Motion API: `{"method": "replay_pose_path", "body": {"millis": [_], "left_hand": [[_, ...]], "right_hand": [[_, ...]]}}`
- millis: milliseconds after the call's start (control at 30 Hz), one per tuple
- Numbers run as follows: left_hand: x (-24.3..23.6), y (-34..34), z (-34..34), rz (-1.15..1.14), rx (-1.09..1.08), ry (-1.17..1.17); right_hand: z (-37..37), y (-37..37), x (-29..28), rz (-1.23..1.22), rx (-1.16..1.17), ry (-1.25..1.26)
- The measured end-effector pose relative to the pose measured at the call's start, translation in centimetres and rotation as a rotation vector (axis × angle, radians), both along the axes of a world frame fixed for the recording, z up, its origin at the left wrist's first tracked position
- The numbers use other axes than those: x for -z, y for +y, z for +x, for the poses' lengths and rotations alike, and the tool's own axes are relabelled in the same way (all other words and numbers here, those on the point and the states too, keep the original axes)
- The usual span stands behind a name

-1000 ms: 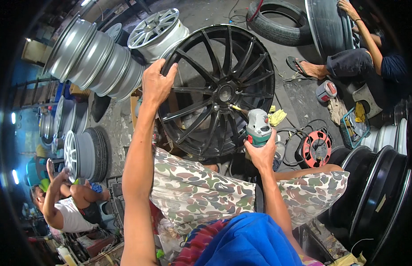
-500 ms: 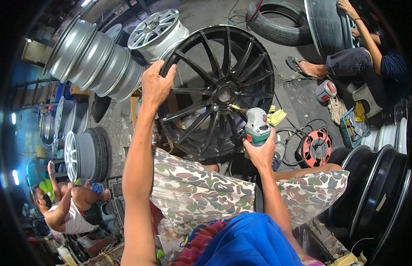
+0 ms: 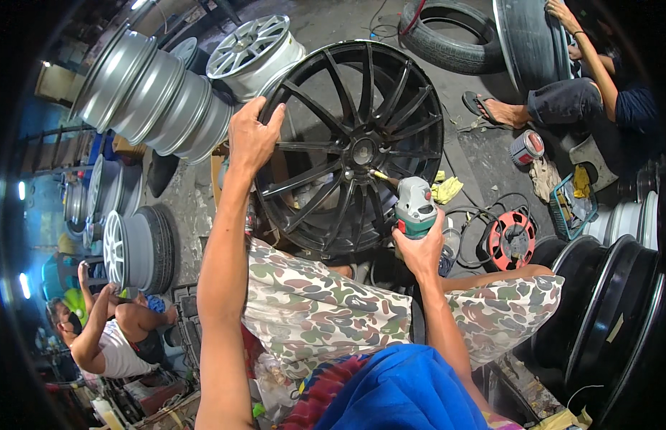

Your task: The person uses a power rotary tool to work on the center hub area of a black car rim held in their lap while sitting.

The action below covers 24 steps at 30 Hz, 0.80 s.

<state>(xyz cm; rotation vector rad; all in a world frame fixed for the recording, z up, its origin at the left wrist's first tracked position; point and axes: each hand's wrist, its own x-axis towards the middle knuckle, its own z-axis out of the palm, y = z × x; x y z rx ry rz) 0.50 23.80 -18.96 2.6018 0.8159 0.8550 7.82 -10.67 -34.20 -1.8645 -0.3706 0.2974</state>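
A black multi-spoke alloy wheel (image 3: 365, 132) is propped up before me, its face turned toward me. My left hand (image 3: 254, 137) grips its rim on the left, thumb apart from the fingers. On the lower right, my right hand (image 3: 423, 249) is wrapped round a green-and-grey rotary power tool (image 3: 417, 203). From the tool a thin bit with a pale tip reaches toward the wheel's hub, beside a lug hole. Whether the tip touches the metal I cannot tell.
Silver wheels (image 3: 143, 89) are stacked at the left; black ones (image 3: 605, 308) stand at the right. A tyre (image 3: 451, 36) lies at the back. Right of me are a cable reel (image 3: 510, 241), a can (image 3: 526, 147) and a basket (image 3: 575, 208). Other people sit left and far right.
My right hand and the power tool have shifted very slightly downward. My left hand and the wheel stay in place. The person at the left has moved their arms a little.
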Motion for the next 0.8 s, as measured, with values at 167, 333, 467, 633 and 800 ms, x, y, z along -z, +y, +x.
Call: {"method": "replay_pose_path", "body": {"millis": [167,333,467,633,800], "left_hand": [[0.2,0.1,0.0,0.010,0.015,-0.016],[0.1,0.2,0.0,0.009,0.011,-0.022],[0.3,0.7,0.5,-0.013,-0.002,0.012],[-0.1,2.1,2.9,0.058,-0.010,0.055],[-1.8,0.7,3.1,0.015,-0.023,0.193]], "right_hand": [[0.2,0.2,0.2,-0.028,0.002,-0.037],[-0.2,0.1,0.4,0.033,0.005,-0.019],[-0.1,-0.7,-0.3,-0.018,0.042,0.128],[0.5,-3.3,-0.8,0.107,0.124,0.265],[2.5,-4.5,-0.3,0.145,0.188,0.174]]}}
